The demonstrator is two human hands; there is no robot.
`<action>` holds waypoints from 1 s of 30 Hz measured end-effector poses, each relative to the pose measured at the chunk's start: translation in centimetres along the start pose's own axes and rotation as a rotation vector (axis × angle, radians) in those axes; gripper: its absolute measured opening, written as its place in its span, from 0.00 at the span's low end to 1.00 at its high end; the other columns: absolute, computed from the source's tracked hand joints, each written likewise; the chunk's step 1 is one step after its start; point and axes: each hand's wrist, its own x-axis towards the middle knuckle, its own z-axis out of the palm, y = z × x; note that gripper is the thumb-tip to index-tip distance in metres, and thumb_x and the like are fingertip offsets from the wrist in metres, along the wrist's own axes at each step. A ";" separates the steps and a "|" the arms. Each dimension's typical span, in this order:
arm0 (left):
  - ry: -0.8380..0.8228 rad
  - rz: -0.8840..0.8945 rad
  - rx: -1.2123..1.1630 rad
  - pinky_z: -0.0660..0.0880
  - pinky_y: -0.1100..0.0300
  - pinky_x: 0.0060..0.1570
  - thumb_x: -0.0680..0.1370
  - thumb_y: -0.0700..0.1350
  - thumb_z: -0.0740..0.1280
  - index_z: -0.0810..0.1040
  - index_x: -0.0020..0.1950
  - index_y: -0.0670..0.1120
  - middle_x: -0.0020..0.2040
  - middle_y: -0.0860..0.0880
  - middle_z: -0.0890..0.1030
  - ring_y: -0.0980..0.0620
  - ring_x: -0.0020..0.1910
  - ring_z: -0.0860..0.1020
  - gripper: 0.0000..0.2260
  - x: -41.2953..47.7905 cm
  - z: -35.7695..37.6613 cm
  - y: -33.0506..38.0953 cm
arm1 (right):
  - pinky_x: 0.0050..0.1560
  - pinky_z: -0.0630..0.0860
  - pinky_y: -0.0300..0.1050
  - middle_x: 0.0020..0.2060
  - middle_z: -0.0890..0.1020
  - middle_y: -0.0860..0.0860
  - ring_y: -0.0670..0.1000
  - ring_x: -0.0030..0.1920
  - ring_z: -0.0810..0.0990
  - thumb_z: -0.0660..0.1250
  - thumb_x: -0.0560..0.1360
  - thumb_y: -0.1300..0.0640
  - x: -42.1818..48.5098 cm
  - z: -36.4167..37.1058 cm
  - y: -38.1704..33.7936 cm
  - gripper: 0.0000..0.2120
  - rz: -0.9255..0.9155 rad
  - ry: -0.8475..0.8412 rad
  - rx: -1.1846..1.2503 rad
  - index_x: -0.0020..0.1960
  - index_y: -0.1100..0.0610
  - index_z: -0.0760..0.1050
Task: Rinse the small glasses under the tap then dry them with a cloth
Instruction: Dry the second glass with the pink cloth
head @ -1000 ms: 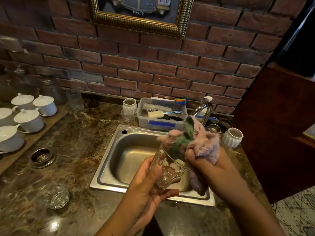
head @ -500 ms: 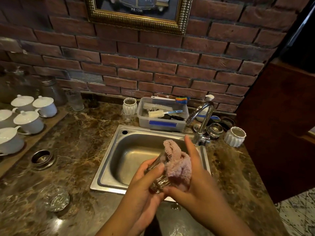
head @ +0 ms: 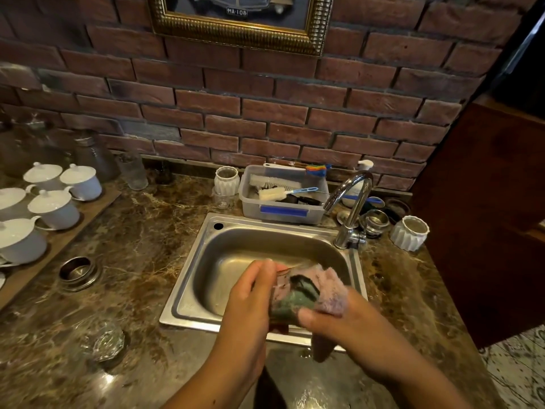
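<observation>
Over the front edge of the steel sink (head: 203, 278), a left hand (head: 250, 302) grips a small glass (head: 287, 299) lying on its side, long axis running left to right, mouth facing right. The right hand (head: 333, 320) clamps a pink-and-green cloth (head: 327, 293) stuffed into it. Another glass (head: 103, 340) sits on the marble counter (head: 141, 237).

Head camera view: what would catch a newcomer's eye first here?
Two hands meet above the steel sink: the left hand grips a small glass while the right hand presses a pink cloth into it. White lidded cups line a board at the left.
</observation>
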 end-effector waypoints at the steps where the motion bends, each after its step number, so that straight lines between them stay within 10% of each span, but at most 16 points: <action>1: 0.007 0.056 0.052 0.80 0.52 0.35 0.77 0.58 0.61 0.81 0.45 0.50 0.43 0.44 0.86 0.46 0.41 0.85 0.15 0.0 0.0 -0.2 | 0.32 0.77 0.41 0.42 0.85 0.53 0.49 0.35 0.78 0.72 0.75 0.56 0.0 0.3 0.1 0.09 -0.017 -0.031 0.016 0.51 0.42 0.83; 9: -0.098 0.578 0.471 0.77 0.61 0.51 0.79 0.53 0.61 0.78 0.55 0.57 0.51 0.55 0.80 0.49 0.53 0.80 0.09 0.5 -2.0 -2.3 | 0.67 0.73 0.61 0.57 0.83 0.66 0.64 0.61 0.82 0.69 0.70 0.67 0.3 1.9 2.4 0.17 -0.061 0.107 0.667 0.58 0.62 0.81; 14: 0.017 -0.057 0.044 0.79 0.52 0.43 0.80 0.53 0.62 0.83 0.50 0.50 0.50 0.44 0.86 0.43 0.50 0.85 0.12 0.5 -0.2 -0.9 | 0.57 0.75 0.31 0.50 0.83 0.31 0.33 0.53 0.81 0.72 0.76 0.56 -0.1 0.7 2.1 0.17 -0.395 0.115 -0.298 0.52 0.32 0.81; 19: -0.050 -0.549 -0.100 0.79 0.52 0.45 0.80 0.51 0.66 0.85 0.51 0.42 0.43 0.41 0.87 0.44 0.40 0.85 0.14 1.3 -0.8 1.2 | 0.80 0.49 0.57 0.58 0.82 0.35 0.36 0.67 0.73 0.71 0.75 0.57 0.6 -0.6 3.1 0.18 -0.522 -0.034 -1.002 0.62 0.41 0.78; 23: 0.068 -0.117 0.070 0.76 0.54 0.41 0.79 0.47 0.62 0.81 0.40 0.44 0.38 0.44 0.83 0.46 0.40 0.82 0.13 0.9 -0.4 -1.0 | 0.71 0.68 0.39 0.58 0.79 0.27 0.30 0.63 0.75 0.68 0.79 0.52 0.7 0.9 3.2 0.16 -0.612 0.092 -0.646 0.60 0.31 0.77; 26: 0.043 0.439 0.360 0.77 0.60 0.41 0.77 0.53 0.60 0.80 0.44 0.49 0.41 0.52 0.82 0.53 0.42 0.81 0.12 0.8 -1.5 -2.2 | 0.54 0.80 0.43 0.54 0.87 0.48 0.47 0.56 0.84 0.71 0.71 0.58 0.1 2.1 3.7 0.15 -0.274 0.106 0.061 0.55 0.43 0.83; 30: -0.009 0.342 0.267 0.77 0.62 0.39 0.77 0.48 0.61 0.80 0.44 0.47 0.40 0.52 0.83 0.54 0.41 0.81 0.10 0.8 -1.8 -1.9 | 0.45 0.81 0.45 0.47 0.87 0.52 0.47 0.45 0.83 0.72 0.71 0.56 -0.2 2.2 3.5 0.11 -0.132 0.146 0.007 0.53 0.47 0.84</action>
